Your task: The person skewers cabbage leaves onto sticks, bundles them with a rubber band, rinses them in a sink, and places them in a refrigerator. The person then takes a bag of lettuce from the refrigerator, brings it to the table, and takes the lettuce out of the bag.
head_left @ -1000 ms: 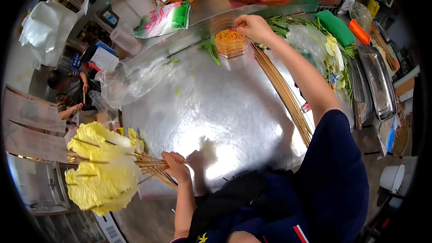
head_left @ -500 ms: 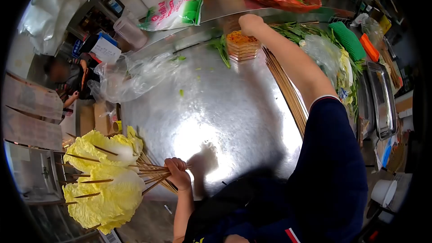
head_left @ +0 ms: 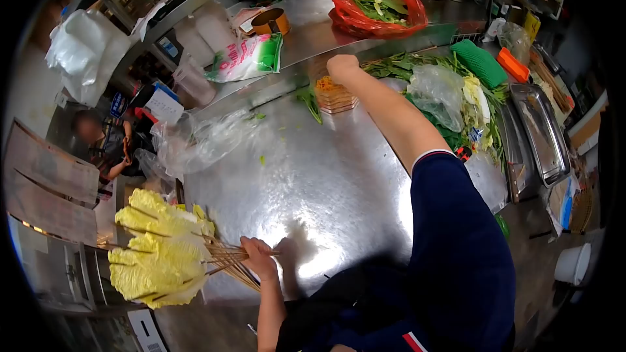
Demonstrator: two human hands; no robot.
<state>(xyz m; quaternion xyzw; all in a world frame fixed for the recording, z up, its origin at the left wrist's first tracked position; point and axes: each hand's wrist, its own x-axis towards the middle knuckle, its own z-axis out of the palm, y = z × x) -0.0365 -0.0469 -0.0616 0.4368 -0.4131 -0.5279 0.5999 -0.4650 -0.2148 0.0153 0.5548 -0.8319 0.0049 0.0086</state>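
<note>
My left hand [head_left: 259, 259] is closed round the lower ends of several bamboo skewers [head_left: 225, 255]. Large yellow napa cabbage leaves [head_left: 160, 267] are threaded on them, fanned out past the left edge of the metal table. At the far side, my right hand [head_left: 343, 68] is curled at the top of a clear plastic container [head_left: 337, 101]. Thin orange strands [head_left: 325, 85] fill it; whether they are rubber bands or shreds I cannot tell. The right fingertips are hidden, along with anything in them. Green leaves [head_left: 310, 104] lie beside the container.
The steel table [head_left: 274, 176] carries crumpled clear plastic bags [head_left: 195, 140] on the left and leafy greens [head_left: 404, 64] at the right back. A red bag of greens [head_left: 378, 10] sits on the raised shelf. Metal trays [head_left: 540, 133] stand far right. A person [head_left: 101, 146] is at the left.
The view has shifted, bringing another person's hands with small trays in at the top. The cabbage skewers have turned slightly in my left hand. My right hand stays at the container.
</note>
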